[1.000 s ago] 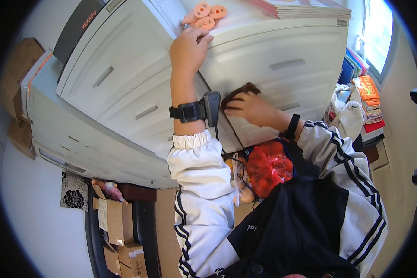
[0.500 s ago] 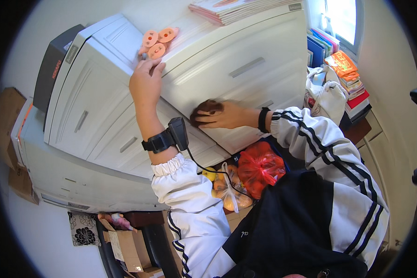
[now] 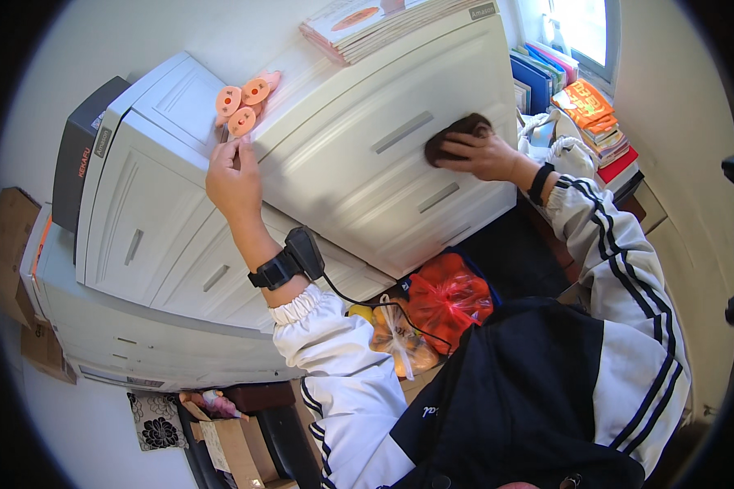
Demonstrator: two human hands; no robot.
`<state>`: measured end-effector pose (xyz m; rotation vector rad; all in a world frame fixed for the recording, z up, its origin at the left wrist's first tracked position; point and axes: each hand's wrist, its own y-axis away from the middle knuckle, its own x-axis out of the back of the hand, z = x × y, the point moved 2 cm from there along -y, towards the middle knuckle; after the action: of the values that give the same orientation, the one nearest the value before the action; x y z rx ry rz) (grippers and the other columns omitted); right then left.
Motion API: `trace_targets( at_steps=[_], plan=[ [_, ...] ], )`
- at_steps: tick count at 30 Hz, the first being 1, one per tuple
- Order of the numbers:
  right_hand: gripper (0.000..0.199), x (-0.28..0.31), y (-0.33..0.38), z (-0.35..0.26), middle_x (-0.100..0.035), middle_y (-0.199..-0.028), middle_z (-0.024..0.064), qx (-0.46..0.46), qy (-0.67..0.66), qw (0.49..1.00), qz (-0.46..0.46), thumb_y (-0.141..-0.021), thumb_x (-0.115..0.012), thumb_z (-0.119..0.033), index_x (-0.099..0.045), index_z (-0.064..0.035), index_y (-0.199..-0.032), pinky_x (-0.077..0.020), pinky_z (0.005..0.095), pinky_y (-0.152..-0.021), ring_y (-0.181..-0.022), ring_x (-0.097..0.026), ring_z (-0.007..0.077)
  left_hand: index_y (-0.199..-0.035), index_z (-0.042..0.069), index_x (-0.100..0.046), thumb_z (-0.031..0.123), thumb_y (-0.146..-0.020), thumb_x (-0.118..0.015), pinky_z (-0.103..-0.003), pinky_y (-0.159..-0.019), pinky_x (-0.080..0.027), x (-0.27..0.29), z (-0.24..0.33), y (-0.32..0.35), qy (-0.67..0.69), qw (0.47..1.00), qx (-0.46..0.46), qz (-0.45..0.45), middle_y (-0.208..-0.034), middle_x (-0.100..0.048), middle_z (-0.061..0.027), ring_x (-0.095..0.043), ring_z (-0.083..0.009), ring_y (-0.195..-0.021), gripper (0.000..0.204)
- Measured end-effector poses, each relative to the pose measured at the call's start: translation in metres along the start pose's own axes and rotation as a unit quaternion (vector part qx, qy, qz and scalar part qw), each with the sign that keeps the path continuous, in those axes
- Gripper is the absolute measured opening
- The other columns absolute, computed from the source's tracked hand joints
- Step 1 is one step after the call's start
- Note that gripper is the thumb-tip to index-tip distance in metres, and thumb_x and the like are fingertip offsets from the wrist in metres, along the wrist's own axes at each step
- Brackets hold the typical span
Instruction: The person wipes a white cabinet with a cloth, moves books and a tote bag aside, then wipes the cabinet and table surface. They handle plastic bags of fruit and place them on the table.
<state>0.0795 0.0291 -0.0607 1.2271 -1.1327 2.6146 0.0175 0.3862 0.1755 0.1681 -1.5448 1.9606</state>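
My right hand (image 3: 485, 156) presses a dark brown rounded bundle (image 3: 457, 137) against the front of a white drawer cabinet (image 3: 334, 175); its fingers curl over the bundle, and whether it is cloth or a pad I cannot make out. The bundle lies right of the upper drawer's grey handle (image 3: 401, 132). At the cabinet's top edge my left hand (image 3: 234, 181) has its fingertips pinched together. They are close to three peach-coloured discs with red dots (image 3: 241, 121), which belong to small pink figures. Anything between those fingertips is too small to tell.
A stack of booklets (image 3: 359, 37) lies on the cabinet top. Books (image 3: 599, 134) and a white cloth bag (image 3: 567, 155) stand at the right. Below are a red bag (image 3: 448, 306) and a clear bag of fruit (image 3: 400, 338). A black cable (image 3: 367, 305) runs from my left wrist.
My right hand has carried the brown bundle up and right across the drawer fronts. The left hand stays by the pink figures, its fingertips pinched. The view has shifted slightly.
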Motion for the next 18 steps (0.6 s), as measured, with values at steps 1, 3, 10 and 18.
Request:
trace_targets(
  at_steps=[1,3,10,18],
  plan=[
    [0.057,0.001,0.01,0.007,-0.049,-0.14,0.0017,-0.026,0.005,1.0,0.004,-0.077,-0.061,-0.008,-0.057,-0.0288,-0.13,-0.0461,0.0468,-0.093,-0.133,-0.043,0.023,-0.09,0.003,-0.07,0.026,-0.089,-0.064,-0.029,-0.068,-0.047,-0.001,0.0,0.0,-0.002,1.0,-0.003,0.004,-0.082,-0.065,-0.0048,-0.061,-0.0198,-0.072,0.023],
    [0.056,0.005,0.029,0.018,-0.051,-0.137,0.005,-0.077,0.014,0.997,0.011,-0.076,-0.061,-0.005,-0.058,-0.0255,-0.129,-0.0454,0.0462,-0.095,-0.13,-0.045,0.0269,-0.089,0.003,-0.069,0.025,-0.089,-0.063,-0.03,-0.067,-0.046,-0.001,-0.001,0.0,-0.003,1.0,-0.009,0.016,-0.082,-0.065,-0.0052,-0.061,-0.0201,-0.071,0.023],
    [0.053,0.021,0.06,0.02,-0.051,-0.13,0.0173,-0.389,-0.076,0.884,0.248,-0.077,-0.055,0.01,-0.059,-0.011,-0.126,-0.0409,0.0447,-0.103,-0.119,-0.049,0.0385,-0.088,0.002,-0.069,0.02,-0.089,-0.061,-0.036,-0.071,-0.048,-0.019,0.021,0.008,-0.067,0.993,-0.069,0.063,-0.088,-0.067,-0.0111,-0.064,-0.0274,-0.08,0.02],
    [0.049,0.014,0.001,-0.022,-0.054,-0.128,0.0045,-0.089,-0.035,0.991,0.094,-0.081,-0.059,-0.014,-0.059,-0.0183,-0.13,-0.0509,0.0375,-0.088,-0.121,-0.05,0.0269,-0.098,-0.001,-0.07,0.017,-0.09,-0.059,-0.039,-0.079,-0.049,-0.065,0.064,0.011,-0.018,0.976,-0.201,0.077,-0.095,-0.068,-0.0127,-0.064,-0.0298,-0.088,0.022]
  ],
)
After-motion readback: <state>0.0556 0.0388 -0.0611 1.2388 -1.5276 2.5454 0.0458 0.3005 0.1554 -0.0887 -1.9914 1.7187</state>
